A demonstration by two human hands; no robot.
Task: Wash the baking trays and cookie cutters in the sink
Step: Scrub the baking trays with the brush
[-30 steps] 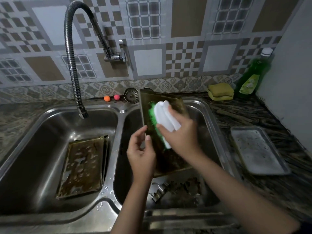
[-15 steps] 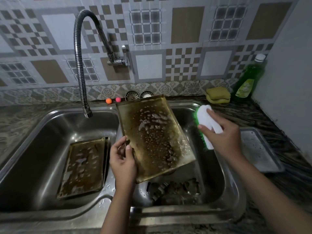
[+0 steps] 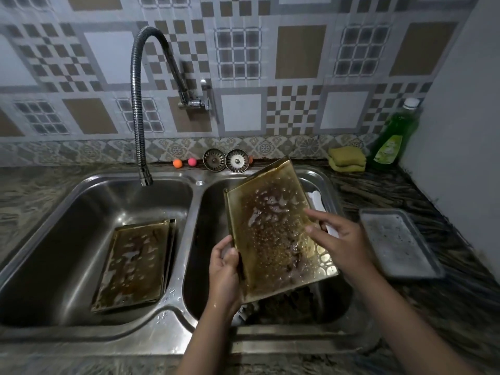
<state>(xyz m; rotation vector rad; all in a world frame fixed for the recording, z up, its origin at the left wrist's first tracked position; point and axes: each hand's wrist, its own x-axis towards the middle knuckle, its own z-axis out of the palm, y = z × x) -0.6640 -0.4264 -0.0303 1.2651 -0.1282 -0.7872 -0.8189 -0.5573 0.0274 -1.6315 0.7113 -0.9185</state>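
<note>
The soapy baking tray [image 3: 276, 228] stood tilted over the right basin at the centre of the frame, its long axis running from upper right down to lower left. Our left hand [image 3: 224, 269] gripped its lower-left edge, thumb curled over the rim. Our right hand [image 3: 338, 239] lay against the tray's right edge, fingers spread and loosely straight, holding nothing we could see. The brush [image 3: 316, 201] rested just behind that edge, on the sink [image 3: 167, 318] rim. A second tray [image 3: 135, 263] lay flat in the left basin, well apart; we judged rinsing came next.
</note>
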